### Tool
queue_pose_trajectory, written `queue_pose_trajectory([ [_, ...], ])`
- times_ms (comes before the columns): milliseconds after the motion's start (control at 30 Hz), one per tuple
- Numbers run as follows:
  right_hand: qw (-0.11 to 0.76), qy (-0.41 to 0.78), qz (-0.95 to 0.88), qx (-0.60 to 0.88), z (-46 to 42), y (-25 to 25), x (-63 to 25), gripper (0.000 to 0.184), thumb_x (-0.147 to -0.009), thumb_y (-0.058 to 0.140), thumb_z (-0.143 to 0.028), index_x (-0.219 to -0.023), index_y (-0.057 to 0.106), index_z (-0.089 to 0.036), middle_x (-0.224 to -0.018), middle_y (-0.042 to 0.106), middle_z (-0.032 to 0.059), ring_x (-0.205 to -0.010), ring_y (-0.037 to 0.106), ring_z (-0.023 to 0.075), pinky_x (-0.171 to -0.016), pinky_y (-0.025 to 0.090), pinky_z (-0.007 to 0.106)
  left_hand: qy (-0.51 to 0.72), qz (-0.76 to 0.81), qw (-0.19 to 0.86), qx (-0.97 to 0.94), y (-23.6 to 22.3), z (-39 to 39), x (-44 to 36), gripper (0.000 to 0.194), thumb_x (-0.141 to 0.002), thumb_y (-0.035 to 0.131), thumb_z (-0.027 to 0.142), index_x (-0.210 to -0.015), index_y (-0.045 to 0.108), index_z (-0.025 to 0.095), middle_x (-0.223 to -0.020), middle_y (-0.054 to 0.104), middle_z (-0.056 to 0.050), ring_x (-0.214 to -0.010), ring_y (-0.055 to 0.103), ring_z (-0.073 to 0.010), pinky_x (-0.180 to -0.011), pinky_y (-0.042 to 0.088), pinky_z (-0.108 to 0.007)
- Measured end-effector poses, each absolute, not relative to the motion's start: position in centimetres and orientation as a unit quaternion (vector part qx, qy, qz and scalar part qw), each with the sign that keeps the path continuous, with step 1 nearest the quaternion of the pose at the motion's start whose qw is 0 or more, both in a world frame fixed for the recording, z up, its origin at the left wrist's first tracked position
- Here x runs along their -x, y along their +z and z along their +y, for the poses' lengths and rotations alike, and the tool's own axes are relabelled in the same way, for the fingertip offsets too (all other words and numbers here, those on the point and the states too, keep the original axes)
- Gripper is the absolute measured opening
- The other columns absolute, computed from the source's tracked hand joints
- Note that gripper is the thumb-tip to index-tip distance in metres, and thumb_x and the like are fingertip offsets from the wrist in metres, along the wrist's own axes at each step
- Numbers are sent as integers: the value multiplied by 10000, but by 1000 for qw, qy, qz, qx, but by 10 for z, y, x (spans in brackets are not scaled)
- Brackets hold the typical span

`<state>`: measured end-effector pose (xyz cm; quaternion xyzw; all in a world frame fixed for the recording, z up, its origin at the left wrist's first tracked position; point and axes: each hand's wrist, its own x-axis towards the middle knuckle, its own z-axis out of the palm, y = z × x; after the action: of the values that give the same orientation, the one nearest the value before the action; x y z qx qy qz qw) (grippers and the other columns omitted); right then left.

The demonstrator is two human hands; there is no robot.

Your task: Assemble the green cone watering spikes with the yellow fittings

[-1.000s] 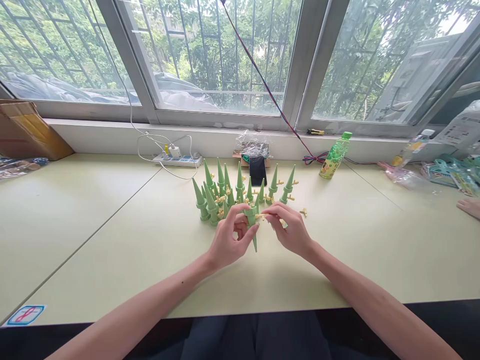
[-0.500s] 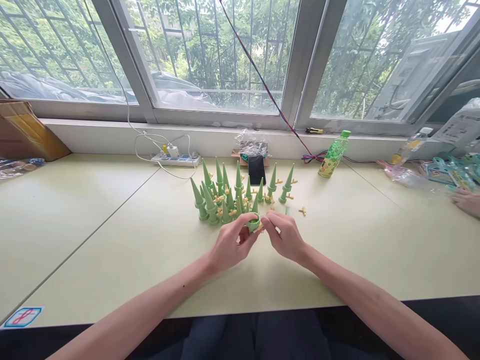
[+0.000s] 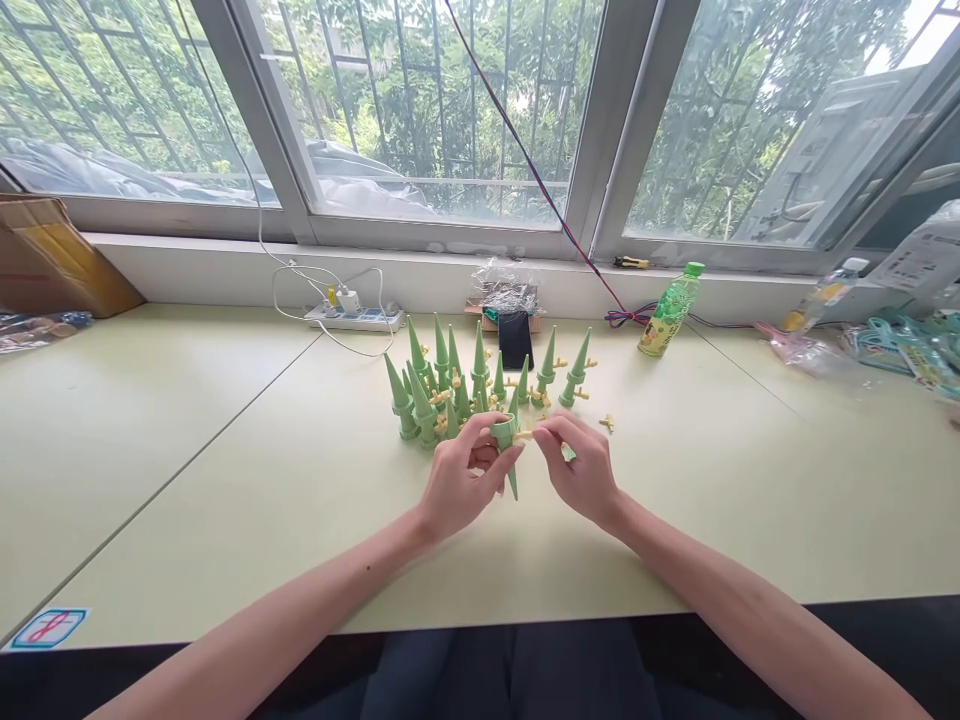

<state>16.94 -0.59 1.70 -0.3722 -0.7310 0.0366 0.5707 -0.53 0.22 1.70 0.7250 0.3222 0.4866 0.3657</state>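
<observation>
green plastic watering spike [image 3: 506,438], tip downward over the desk [image 3: 765,490]: left hand [image 3: 463,482] pinches its collar [image 3: 503,429] between fingers, right hand [image 3: 581,466] pinches its yellow valve [image 3: 523,436]. probably light, stiff, smooth; hold by collar, sparing thin valve.

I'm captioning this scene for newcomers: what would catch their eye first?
Probably the cluster of pointed green spikes standing mid-table. Just in front, the left hand holds another spike point-down, while the right hand pinches its yellow side piece. Farther back, to the right, a green-capped bottle stands out.
</observation>
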Motion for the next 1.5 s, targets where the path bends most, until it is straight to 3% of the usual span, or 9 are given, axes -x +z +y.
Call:
queue_pose_trajectory([
  [767,539,33,-772,334,-4,14,-171,183,-971,494,-171,-802,557,-196,-661,460,-13,-521,377,102,-487,347,231,494,343,321,-732,14,5,7,284,-902,641,343,-1130,532,213,-604,573,69,-420,554,-81,-422,498,-188],
  [1167,504,34,-780,369,-2,8,-171,374,-1002,423,-205,-644,314,-212,-589,311,-46,-507,264,98,-478,252,245,491,320,208,-783,11,7,7,213,-916,625,313,-1092,568,208,-560,510,86,-424,512,-66,-438,456,-171],
  [1500,486,59,-777,396,-2,8,-170,410,-1029,368,-266,-623,339,-211,-550,364,-37,-485,321,100,-476,287,255,476,330,212,-787,9,6,7,212,-923,611,321,-1096,564,207,-579,498,81,-429,498,-66,-452,474,-184],
])
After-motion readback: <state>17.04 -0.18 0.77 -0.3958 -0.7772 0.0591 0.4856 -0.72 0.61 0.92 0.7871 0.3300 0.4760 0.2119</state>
